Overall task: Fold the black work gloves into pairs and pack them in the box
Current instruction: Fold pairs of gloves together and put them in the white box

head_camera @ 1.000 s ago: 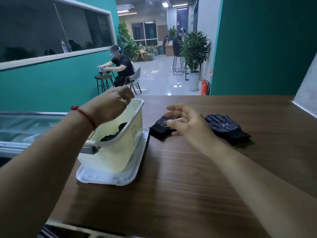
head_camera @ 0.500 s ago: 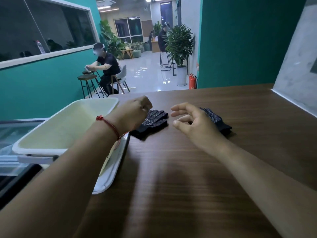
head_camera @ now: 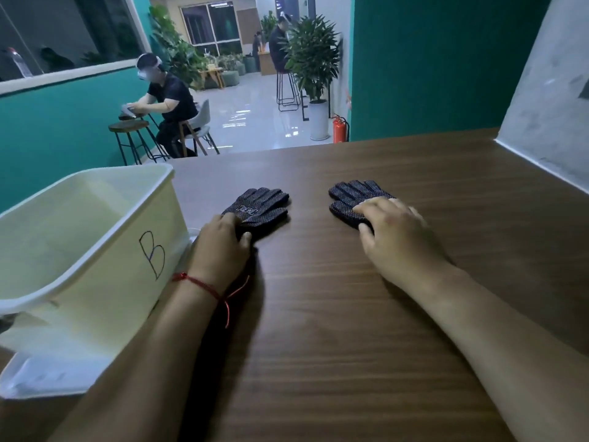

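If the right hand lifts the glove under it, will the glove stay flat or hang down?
Probably it droops: the glove lies flat and thin like knit cloth. Likely light too. Its raised dots should resist slipping.

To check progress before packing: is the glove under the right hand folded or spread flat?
Spread flat. The glove lies on the table with its fingers fanned out, pointing away; the right hand rests on its cuff end.

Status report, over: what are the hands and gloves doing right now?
Left hand on left glove's cuff, right hand flat on right glove. Gloves apart, flat on table, unfolded. Box B at left; nothing in the way.
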Available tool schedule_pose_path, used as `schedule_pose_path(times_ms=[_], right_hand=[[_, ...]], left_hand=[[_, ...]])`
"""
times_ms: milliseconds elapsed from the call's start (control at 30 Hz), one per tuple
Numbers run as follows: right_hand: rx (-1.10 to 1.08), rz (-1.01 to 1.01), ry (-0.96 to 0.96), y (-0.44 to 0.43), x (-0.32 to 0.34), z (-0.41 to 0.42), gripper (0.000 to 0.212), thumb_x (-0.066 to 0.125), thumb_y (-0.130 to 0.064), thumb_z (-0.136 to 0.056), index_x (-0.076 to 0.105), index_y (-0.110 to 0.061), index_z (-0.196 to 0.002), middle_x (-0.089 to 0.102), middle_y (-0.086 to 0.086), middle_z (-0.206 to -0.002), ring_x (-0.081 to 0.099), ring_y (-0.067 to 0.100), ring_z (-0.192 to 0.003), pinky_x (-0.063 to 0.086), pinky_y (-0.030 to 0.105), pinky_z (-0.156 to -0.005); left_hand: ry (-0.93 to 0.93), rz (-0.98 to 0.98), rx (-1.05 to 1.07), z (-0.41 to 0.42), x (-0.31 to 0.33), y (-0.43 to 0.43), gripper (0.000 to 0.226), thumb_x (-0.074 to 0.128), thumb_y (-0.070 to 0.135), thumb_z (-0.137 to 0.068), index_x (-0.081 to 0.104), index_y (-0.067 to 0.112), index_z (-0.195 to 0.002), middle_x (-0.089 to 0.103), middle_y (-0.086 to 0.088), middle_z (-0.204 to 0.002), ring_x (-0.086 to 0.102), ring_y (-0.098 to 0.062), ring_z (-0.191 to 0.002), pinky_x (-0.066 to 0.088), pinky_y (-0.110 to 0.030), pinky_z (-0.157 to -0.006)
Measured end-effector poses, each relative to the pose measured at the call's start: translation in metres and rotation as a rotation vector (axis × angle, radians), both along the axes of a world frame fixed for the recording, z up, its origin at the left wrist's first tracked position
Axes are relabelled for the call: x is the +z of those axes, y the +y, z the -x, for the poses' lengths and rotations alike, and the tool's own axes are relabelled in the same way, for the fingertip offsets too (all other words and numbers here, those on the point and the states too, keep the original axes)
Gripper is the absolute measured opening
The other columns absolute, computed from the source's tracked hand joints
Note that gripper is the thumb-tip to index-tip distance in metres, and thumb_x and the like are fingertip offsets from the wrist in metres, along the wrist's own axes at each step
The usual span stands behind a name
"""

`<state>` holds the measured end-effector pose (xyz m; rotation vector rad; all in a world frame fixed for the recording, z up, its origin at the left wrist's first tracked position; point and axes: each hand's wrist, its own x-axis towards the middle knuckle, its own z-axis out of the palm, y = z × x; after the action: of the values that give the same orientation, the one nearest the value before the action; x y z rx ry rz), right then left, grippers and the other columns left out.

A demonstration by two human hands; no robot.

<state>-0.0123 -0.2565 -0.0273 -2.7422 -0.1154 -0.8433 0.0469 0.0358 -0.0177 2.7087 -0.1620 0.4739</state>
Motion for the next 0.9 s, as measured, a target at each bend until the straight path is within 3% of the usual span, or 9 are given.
schedule_pose_path(times_ms=[200,400,600,700,800,900], right_hand=[[-0.058,-0.048,0.187,-0.014,-0.012,-0.011,0.04,0.056,-0.001,-0.098,0.067,-0.014,-0.134,0.065,0.008,-0.135,0.061,0.035,-0.124,0.054,0.05,-0.101],[-0.083,-0.119,0.111,-0.021,-0.013,-0.016,0.027,0.062,-0.004,-0.097,0.076,-0.011,-0.119,0.071,0.01,-0.123,0.068,0.037,-0.11,0.058,0.05,-0.092],[-0.109,-0.162,0.062,-0.022,-0.009,-0.017,0.018,0.073,-0.009,-0.093,0.08,-0.007,-0.11,0.074,0.013,-0.116,0.069,0.037,-0.108,0.057,0.045,-0.096],[-0.113,-0.175,0.049,-0.021,-0.008,-0.016,0.014,0.074,-0.011,-0.093,0.081,-0.008,-0.105,0.075,0.012,-0.113,0.07,0.036,-0.106,0.057,0.044,-0.094],[-0.127,-0.164,0.041,-0.02,-0.008,-0.015,0.011,0.073,-0.013,-0.093,0.082,-0.01,-0.099,0.075,0.011,-0.108,0.069,0.036,-0.103,0.058,0.045,-0.09],[-0.163,-0.165,0.031,-0.02,-0.007,-0.013,0.013,0.07,-0.016,-0.093,0.082,-0.012,-0.096,0.075,0.009,-0.105,0.067,0.037,-0.103,0.058,0.044,-0.088]], left_hand=[[-0.096,0.0,-0.023,-0.012,-0.006,0.01,0.018,0.069,0.009,-0.09,0.08,0.007,-0.105,0.076,-0.019,-0.107,0.069,-0.04,-0.103,0.052,-0.042,-0.093],[-0.155,0.08,0.002,-0.015,-0.006,0.014,0.013,0.07,0.01,-0.086,0.083,0.011,-0.089,0.079,-0.016,-0.09,0.073,-0.037,-0.088,0.057,-0.04,-0.082],[-0.3,0.139,-0.043,-0.005,0.003,0.006,0.011,0.066,0.014,-0.095,0.076,0.01,-0.098,0.076,-0.013,-0.096,0.067,-0.037,-0.093,0.049,-0.04,-0.082],[-0.352,0.146,-0.237,0.02,0.015,-0.013,0.008,0.063,0.02,-0.099,0.067,0.013,-0.095,0.071,-0.005,-0.093,0.062,-0.028,-0.089,0.042,-0.033,-0.078],[-0.175,0.097,-0.542,0.046,0.018,-0.035,0.016,0.059,0.034,-0.097,0.063,0.022,-0.087,0.067,0.007,-0.083,0.065,-0.018,-0.079,0.053,-0.038,-0.075],[0.031,-0.009,-0.69,0.057,0.011,-0.048,0.045,0.05,0.057,-0.103,0.063,0.02,-0.08,0.065,0.006,-0.075,0.064,-0.012,-0.074,0.053,-0.039,-0.071]])
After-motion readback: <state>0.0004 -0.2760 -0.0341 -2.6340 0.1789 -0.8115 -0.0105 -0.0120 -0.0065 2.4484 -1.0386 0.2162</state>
